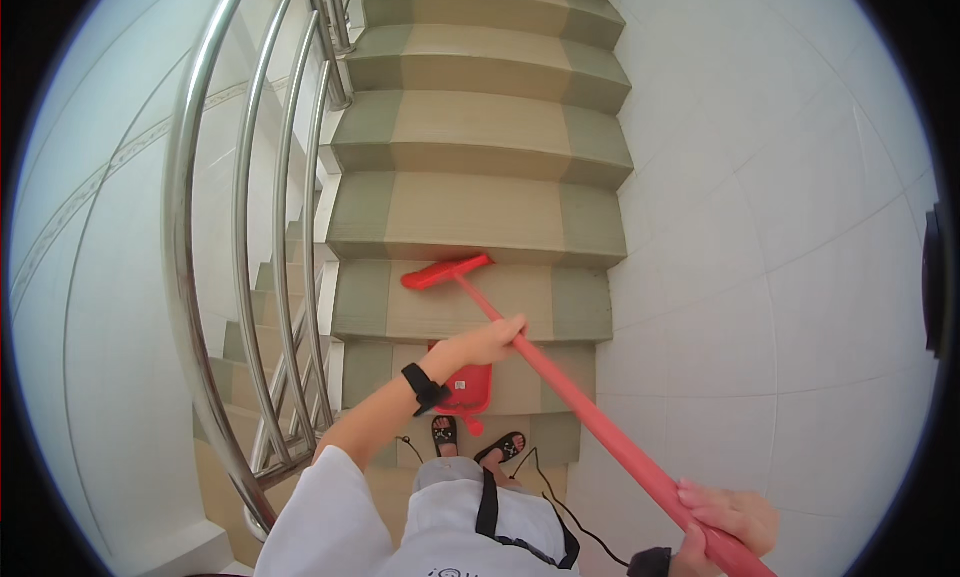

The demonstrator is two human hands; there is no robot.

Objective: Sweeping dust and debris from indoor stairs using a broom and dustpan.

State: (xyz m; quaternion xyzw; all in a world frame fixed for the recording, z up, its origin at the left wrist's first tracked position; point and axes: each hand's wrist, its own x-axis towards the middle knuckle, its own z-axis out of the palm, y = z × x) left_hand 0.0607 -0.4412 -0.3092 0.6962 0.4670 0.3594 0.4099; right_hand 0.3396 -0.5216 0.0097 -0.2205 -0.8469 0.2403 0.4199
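Observation:
A red broom (448,272) lies tilted on a stair tread, its head close to the foot of the riser above. From there its long pinkish-red handle (592,412) runs down to the lower right corner. My left hand (480,340) grips the handle's lower part, a black watch or band on its wrist. Higher up, near my body, my right hand (727,513) wraps around the handle's upper part. Beneath my left forearm is a red dustpan (472,389) on the step in front of my feet, partly covered by the arm and wrist.
Beige-and-green tiled stairs (480,119) climb ahead. A stainless-steel railing (180,224) borders the left side, with another flight (262,314) below it. White tiled wall (712,299) stands on the right. A black cord (570,513) hangs near my sandals (504,447).

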